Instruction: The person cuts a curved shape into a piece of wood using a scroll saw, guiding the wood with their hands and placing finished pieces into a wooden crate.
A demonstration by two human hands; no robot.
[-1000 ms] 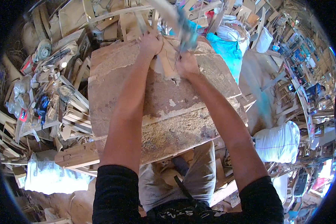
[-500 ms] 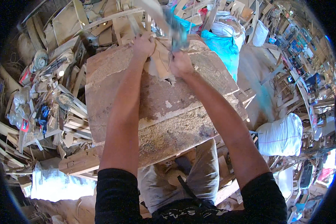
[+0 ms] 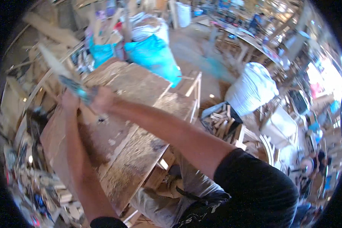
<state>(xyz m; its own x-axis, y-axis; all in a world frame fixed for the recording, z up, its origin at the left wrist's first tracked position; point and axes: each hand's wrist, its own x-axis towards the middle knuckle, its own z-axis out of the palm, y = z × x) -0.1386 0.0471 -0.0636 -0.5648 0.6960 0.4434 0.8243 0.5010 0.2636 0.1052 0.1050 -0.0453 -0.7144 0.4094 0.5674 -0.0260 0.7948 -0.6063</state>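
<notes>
The right hand (image 3: 100, 99) has its fingers curled tight around the blue-green handle of a tool (image 3: 76, 89) — the handle shows just left of the knuckles, and a long pale blade or strip runs on from it up and to the left, blurred. The left hand (image 3: 69, 102) sits just beside the right one, close against the same handle; whether its fingers wrap the handle or only rest against it I cannot tell, since that part is smeared. Both hands are held together above the far left part of a worn wooden tabletop (image 3: 140, 114), and both forearms stretch out from black short sleeves at the lower edge.

The tabletop is made of broad rough boards, dusty and pale with shavings along its near right side. Behind it stand two bright blue sacks (image 3: 155, 57), stuffed full, with pieces of wood sticking up around them. To the right, well apart from the table, a large white sack (image 3: 252, 89) stands on the floor, and a heap of short wood offcuts (image 3: 220, 123) lies between it and the table. Scrap wood and small clutter — too blurred to name — crowd the floor along the left side (image 3: 34, 178).
</notes>
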